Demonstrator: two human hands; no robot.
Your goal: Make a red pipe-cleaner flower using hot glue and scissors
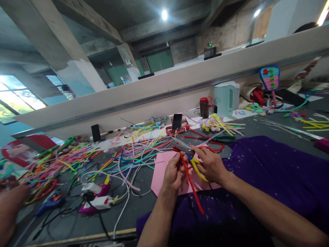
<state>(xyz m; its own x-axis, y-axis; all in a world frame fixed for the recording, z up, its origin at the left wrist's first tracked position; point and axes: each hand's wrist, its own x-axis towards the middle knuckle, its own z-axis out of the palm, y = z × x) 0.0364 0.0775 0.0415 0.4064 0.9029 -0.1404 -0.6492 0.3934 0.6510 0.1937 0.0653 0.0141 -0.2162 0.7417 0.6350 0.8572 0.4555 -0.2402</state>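
My left hand [174, 171] is closed, its fingertips pinching a red pipe cleaner [191, 185] whose long end hangs toward my lap. Beside it, my right hand [212, 164] is wrapped round the yellow and blue handles of a pair of scissors [183, 146]. The grey blades point up and left, just above my left fingertips and close to the red stems. Whether the blades touch the pipe cleaner I cannot make out. Under both hands lies a sheet of pink paper [159, 171], partly over purple cloth [267, 164].
Many coloured pipe cleaners [123, 156] spread over the dark table. Left of me are a power strip [96, 202] with cords and another person's hand [11, 192]. Toward the partition stand a phone [177, 121], a brown bottle [204, 108] and a pale green kettle [224, 99].
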